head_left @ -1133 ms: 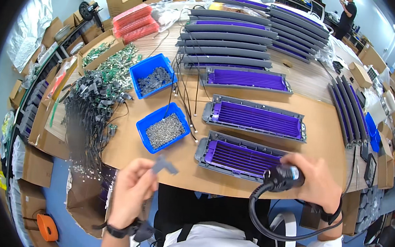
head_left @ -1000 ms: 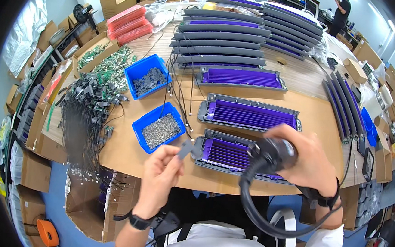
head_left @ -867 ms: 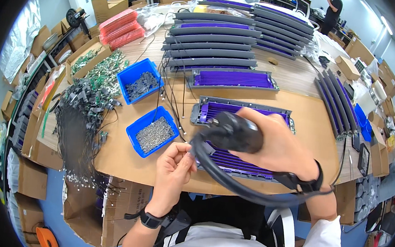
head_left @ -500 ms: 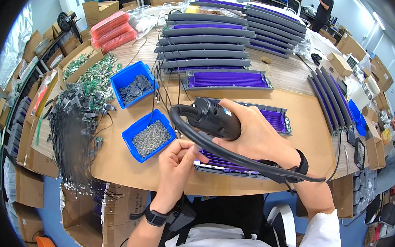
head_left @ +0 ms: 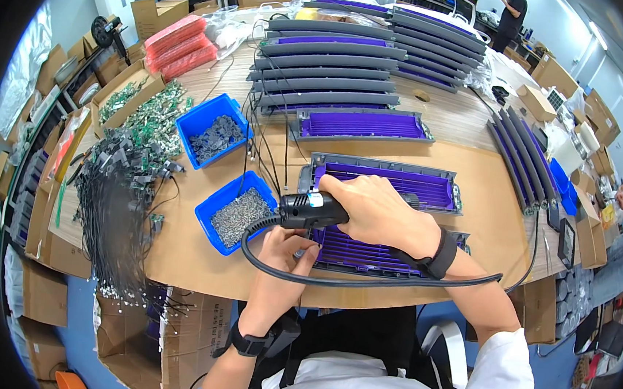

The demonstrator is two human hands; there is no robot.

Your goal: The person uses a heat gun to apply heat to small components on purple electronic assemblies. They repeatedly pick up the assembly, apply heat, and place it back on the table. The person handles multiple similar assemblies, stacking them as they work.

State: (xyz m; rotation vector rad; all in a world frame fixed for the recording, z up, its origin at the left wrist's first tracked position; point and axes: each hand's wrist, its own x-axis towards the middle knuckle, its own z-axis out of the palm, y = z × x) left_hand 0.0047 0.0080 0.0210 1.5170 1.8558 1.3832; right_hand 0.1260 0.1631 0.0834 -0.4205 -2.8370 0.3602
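My right hand (head_left: 383, 211) is wrapped round a black corded electric screwdriver (head_left: 314, 209), which lies nearly level over the work. Its cord loops down from the left end and runs back under my right wrist. Beneath the hand are two long grey housings with purple slatted insides, a farther one (head_left: 440, 190) and a nearer one (head_left: 358, 255). My left hand (head_left: 285, 254) is closed in a pinch at the nearer housing's left end; whatever its fingertips hold is too small to make out. Just left of it stands a blue bin of small screws (head_left: 210, 232).
Another blue bin (head_left: 184, 140) holds small grey parts. Black cables (head_left: 116, 216) and green circuit boards (head_left: 153, 120) heap at the left. Stacked grey housings (head_left: 325, 71) fill the back, and more (head_left: 523, 160) stand at the right. Thin cables hang across the middle.
My right hand has tipped the screwdriver flatter and its cord end has swung down and left, uncovering more of the farther housing. My left hand has shifted slightly rightward, still pinched.
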